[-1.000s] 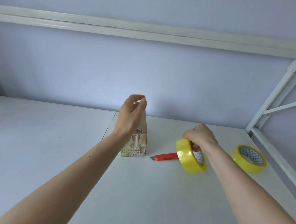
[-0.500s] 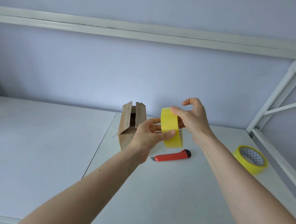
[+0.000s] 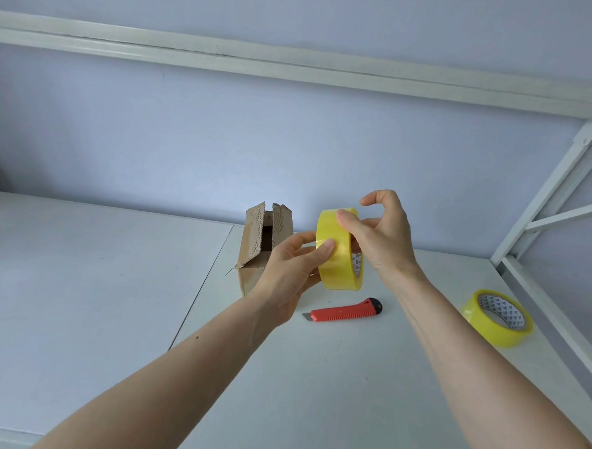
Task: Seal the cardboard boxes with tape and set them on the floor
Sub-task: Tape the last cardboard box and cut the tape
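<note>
A small cardboard box [image 3: 264, 246] stands on the white table [image 3: 78, 298], its top flaps up and open. The left hand [image 3: 290, 275] is just in front of the box and hides part of it. This hand holds a yellow tape roll [image 3: 338, 249] up in the air, with its thumb pressed on the roll's outer band. The right hand [image 3: 381, 239] holds the same roll from the other side, thumb on the top edge and fingers curled. Below the roll, a red cutter knife [image 3: 343, 311] lies flat on the table. Far to the right, near a white metal frame [image 3: 557, 190], lies a second tape roll [image 3: 497, 317]. The wall [image 3: 291, 148] behind is pale blue.
</note>
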`<state>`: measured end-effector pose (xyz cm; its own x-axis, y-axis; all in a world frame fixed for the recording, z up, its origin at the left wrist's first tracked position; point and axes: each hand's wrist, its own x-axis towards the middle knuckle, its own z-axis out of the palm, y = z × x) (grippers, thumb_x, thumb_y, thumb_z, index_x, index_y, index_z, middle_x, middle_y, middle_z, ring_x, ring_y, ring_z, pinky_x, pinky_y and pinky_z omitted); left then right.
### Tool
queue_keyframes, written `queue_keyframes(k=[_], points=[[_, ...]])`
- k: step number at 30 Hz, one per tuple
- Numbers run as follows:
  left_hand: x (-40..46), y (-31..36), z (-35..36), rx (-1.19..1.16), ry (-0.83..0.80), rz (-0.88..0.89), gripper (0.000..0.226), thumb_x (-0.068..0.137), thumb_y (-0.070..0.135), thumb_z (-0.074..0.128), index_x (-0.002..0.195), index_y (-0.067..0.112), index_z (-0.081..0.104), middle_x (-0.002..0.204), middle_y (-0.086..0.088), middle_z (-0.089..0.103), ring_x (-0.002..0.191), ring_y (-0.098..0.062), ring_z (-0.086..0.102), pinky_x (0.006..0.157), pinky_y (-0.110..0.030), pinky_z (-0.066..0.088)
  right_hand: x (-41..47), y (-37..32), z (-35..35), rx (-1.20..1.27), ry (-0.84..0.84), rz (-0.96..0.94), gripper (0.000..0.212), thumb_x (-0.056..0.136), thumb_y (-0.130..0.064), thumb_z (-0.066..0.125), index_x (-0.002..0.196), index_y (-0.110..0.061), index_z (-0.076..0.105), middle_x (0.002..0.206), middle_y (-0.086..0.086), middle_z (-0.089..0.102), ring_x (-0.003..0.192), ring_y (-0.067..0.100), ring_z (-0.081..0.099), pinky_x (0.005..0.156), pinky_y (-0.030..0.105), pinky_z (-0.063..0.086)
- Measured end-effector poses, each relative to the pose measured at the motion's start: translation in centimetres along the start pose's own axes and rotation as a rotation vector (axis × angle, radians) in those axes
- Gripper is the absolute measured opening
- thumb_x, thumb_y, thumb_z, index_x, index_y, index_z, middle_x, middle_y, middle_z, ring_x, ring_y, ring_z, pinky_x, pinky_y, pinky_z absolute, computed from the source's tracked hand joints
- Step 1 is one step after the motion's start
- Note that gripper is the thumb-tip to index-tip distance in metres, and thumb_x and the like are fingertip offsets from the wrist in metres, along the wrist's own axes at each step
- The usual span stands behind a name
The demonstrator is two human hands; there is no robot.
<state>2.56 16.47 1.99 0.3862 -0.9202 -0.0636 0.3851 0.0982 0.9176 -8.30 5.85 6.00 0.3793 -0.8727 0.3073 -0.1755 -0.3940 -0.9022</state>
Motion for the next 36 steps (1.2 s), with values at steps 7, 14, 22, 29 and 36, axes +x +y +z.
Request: queue_keyframes(k=[7, 14, 22, 29, 36], points=[[0.0, 0.1, -0.2, -0.021, -0.002, -0.014, 0.027, 0.1, 0.026, 0.06, 0.118, 0.008, 0.068, 0.107, -0.011, 0.073, 0.097, -0.026, 0.069, 0.097, -0.041, 0.055, -0.5, -0.3, 0.1, 0.006, 0.018, -0.076, 0.033, 0.084, -0.033, 0.077, 0.095, -0.036, 0.046, 0.067, 0.002, 0.065, 0.071, 0.018, 0.065, 0.072, 0.034, 0.053], [0.9, 1.4, 0.2, -0.041, 0.072, -0.113, 0.033, 0.098, 0.041, 0.062, 0.108, 0.012, 0.072, 0.105, -0.008, 0.076, 0.094, -0.024, 0.073, 0.096, -0.044, 0.056, -1.1, -0.4, 0.6, -0.038, 0.01, -0.214, 0.036, 0.088, -0.025, 0.075, 0.097, -0.031, 0.041, 0.046, -0.008, 0.058, 0.05, 0.011, 0.051, 0.062, 0.031, 0.045], [0.7, 0.7, -0.3, -0.059, -0.089, 0.066, 0.02, 0.1, 0.017, 0.058, 0.114, 0.008, 0.07, 0.104, -0.004, 0.075, 0.097, -0.018, 0.069, 0.088, -0.03, 0.057, -1.1, -0.5, 0.8, -0.023, 0.114, -0.302, 0.038, 0.089, -0.025, 0.075, 0.091, -0.035, 0.039, 0.059, -0.002, 0.067, 0.054, 0.026, 0.056, 0.059, 0.038, 0.047], [0.9, 0.7, -0.7, -0.053, -0.184, 0.135, 0.026, 0.097, -0.003, 0.055, 0.12, 0.006, 0.067, 0.103, -0.006, 0.075, 0.092, -0.017, 0.072, 0.086, -0.026, 0.056, -0.9, -0.1, 1.2, 0.027, 0.127, -0.317, 0.035, 0.088, -0.029, 0.073, 0.092, -0.037, 0.039, 0.055, 0.006, 0.063, 0.049, 0.034, 0.051, 0.054, 0.041, 0.046], [1.3, 0.7, -0.9, -0.034, -0.193, 0.157, 0.035, 0.096, -0.005, 0.057, 0.129, 0.001, 0.061, 0.106, -0.009, 0.074, 0.097, -0.021, 0.071, 0.092, -0.031, 0.055, 0.0, 0.2, 1.0, -0.027, 0.086, -0.29, 0.024, 0.094, -0.032, 0.068, 0.093, -0.03, 0.044, 0.046, -0.004, 0.056, 0.047, 0.015, 0.046, 0.055, 0.031, 0.04]])
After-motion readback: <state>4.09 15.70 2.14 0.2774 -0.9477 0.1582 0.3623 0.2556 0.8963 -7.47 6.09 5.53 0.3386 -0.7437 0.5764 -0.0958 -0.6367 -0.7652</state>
